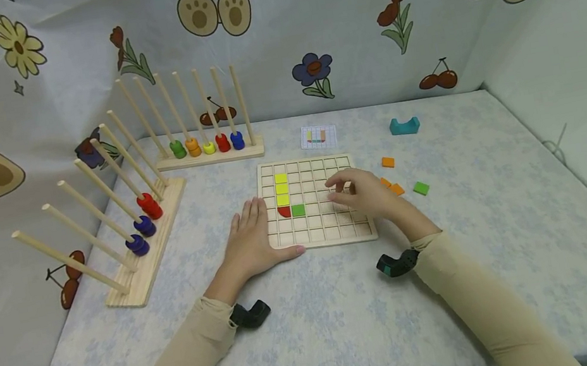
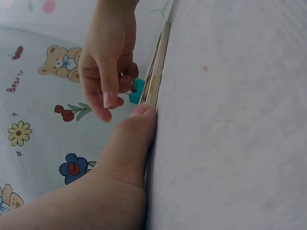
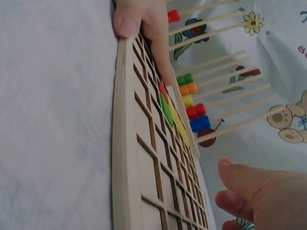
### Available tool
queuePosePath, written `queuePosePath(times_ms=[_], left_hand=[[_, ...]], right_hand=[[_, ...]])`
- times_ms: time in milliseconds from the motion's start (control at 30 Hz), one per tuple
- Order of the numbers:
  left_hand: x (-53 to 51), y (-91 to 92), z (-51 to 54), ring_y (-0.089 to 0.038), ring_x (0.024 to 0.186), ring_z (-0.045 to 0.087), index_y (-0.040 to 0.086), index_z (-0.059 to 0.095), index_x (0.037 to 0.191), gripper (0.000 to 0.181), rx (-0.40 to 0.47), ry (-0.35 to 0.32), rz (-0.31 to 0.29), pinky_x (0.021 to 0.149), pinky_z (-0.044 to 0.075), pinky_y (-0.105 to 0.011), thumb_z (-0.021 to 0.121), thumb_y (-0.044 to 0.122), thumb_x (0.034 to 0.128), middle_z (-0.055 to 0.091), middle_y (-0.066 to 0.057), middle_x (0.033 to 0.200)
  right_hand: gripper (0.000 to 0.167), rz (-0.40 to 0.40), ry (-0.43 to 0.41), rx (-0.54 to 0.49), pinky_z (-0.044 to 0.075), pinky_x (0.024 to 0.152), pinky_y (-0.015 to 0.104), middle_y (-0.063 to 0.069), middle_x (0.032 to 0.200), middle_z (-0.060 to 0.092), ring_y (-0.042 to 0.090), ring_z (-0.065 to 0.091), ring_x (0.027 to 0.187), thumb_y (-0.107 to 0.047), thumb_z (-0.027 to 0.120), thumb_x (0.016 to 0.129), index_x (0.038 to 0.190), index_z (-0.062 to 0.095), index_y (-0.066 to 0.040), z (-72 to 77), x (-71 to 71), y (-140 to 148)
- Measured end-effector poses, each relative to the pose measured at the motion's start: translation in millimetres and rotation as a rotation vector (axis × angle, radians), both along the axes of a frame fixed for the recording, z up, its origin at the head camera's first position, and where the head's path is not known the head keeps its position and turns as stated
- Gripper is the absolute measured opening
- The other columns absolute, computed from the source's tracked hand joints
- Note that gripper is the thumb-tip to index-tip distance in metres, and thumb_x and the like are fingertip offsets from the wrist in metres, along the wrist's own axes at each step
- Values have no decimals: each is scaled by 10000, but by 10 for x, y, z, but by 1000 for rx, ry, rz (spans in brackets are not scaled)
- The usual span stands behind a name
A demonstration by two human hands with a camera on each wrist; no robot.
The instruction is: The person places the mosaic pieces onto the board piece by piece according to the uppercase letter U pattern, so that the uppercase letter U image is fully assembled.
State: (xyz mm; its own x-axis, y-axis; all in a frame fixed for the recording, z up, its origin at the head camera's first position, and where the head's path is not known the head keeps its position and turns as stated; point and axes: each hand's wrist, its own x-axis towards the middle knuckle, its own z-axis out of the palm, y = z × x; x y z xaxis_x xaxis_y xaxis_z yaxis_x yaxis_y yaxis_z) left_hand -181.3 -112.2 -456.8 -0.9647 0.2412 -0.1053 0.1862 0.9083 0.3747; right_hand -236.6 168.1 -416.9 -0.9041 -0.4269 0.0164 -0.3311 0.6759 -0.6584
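A wooden grid board [image 1: 330,231] lies flat on the table. Its left columns carry a few yellow tiles [image 1: 283,200], a rounded red tile [image 1: 284,212] and a green tile [image 1: 298,210]. My left hand [image 1: 251,241] rests along the board's left side with fingers straight, its thumb touching the near edge. Over the board's right part hovers my right hand [image 1: 365,192], fingers loosely bent. Thumb and forefinger stand apart, and I see no piece between them in the head and right wrist views. The right hand covers some squares of the grid.
Right of the board lie orange tiles [image 1: 387,162] and a loose green tile [image 1: 421,188]. A pattern card [image 1: 319,136] and a teal curved block [image 1: 404,126] are farther back. Two peg racks with beads, one at the back [image 1: 259,148] and one at left [image 1: 166,251], stand upright.
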Motion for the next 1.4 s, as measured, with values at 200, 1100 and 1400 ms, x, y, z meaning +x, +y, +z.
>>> queuePosePath(times_ms=[200,1100,1400], left_hand=[[4,-3,4,-253,1562,-62,41,-25,1590,1416,1,6,-3,1260,-12,-488,571,915,649,-14,-139,1681],[17,0,33,-260,1564,-49,40,-15,1592,1397,5,0,-4,1259,-2,-497,577,900,664,-10,-138,1681],[21,8,43,-253,1562,-60,39,-31,1590,1403,-6,-21,3,1260,-29,-480,584,895,664,-28,-135,1681]], right_hand=[[334,-89,15,30,438,643,342,43,1033,610,230,498,749,-290,655,969,1268,649,-142,36,-3,409],[387,-313,-22,139,419,745,356,123,1107,593,280,488,919,-380,613,982,1254,643,-105,-106,80,1396],[397,-363,-36,150,420,803,384,146,1151,578,293,492,975,-362,643,968,1262,639,-95,-121,132,1454]])
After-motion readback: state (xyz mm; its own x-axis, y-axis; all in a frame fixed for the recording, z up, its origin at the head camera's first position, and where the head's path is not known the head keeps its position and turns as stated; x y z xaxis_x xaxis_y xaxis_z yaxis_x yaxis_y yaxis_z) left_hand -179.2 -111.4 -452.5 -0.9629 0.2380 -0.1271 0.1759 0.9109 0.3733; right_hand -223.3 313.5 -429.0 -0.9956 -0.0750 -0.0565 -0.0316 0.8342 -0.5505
